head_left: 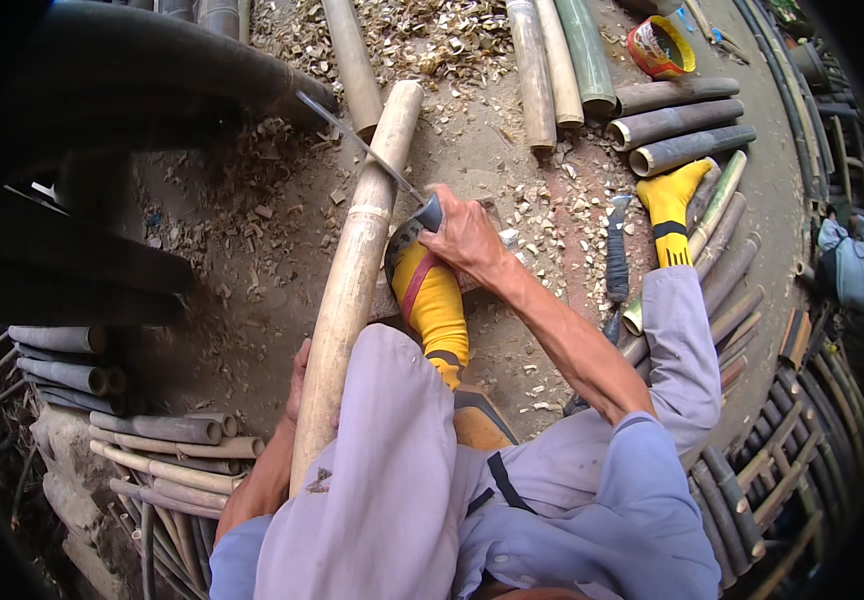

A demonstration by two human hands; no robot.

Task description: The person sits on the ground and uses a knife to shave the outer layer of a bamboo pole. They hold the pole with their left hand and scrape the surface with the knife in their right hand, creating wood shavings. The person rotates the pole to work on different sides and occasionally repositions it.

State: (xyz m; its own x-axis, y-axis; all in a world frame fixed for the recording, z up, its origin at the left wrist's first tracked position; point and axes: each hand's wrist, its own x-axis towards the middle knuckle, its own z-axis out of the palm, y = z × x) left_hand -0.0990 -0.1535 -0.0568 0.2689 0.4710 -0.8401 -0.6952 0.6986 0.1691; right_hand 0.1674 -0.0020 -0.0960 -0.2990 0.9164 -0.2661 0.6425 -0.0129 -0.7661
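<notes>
A pale bamboo pole (pixel 347 280) slants up from my lap, with a raised node ring partway along it. In my right hand (pixel 467 238) is the dark grip of a hand saw (pixel 362 146), fingers wrapped round it. Its long, thin blade lies across the pole above the node; I cannot make out the teeth. My left hand (pixel 299 385) is against the pole's left side lower down, its fingers mostly hidden behind the pole. Beside the pole, close to the saw grip, is my foot in a yellow sock (pixel 434 310) with a red strap across it.
Bamboo chips (pixel 412 40) litter the ground. Cut bamboo lengths (pixel 687 120) lie at the right; more are stacked at the left (pixel 167 430). A dark-wrapped tool (pixel 617 250) lies near my other yellow-socked foot (pixel 672 200). A red-yellow tub (pixel 660 48) stands far right. Large dark poles (pixel 182 65) loom upper left.
</notes>
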